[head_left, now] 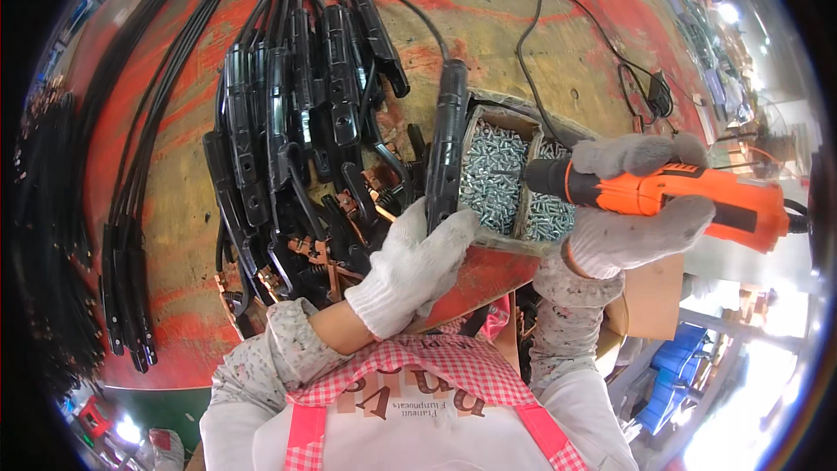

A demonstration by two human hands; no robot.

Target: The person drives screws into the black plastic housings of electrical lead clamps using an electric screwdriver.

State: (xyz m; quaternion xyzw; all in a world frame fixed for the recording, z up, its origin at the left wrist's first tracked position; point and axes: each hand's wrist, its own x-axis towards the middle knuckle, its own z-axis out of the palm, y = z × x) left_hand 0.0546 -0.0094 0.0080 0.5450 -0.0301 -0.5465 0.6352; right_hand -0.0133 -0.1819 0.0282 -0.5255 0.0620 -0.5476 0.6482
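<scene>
My left hand (417, 263), in a white knit glove, is closed around the lower end of a black welding electrode holder (448, 113), which stands nearly upright in the picture with a cable running from its top. In my right gloved hand (636, 235) is an orange electric screwdriver (689, 201), its black nose and bit pointing left over the screw box. The box (534, 249) has two compartments full of small silvery screws (493, 176). The bit's tip is over the screws; whether it touches one I cannot tell.
Left of my left hand lies a pile of black electrode holders (338, 78) with copper jaws (314, 253). Bundled black cables (131, 166) hang farther left. A thin cord (545, 0) with a black plug-like block (659, 94) crosses the worn red-and-tan table (471, 0). Blue bins (671, 375) stand lower right.
</scene>
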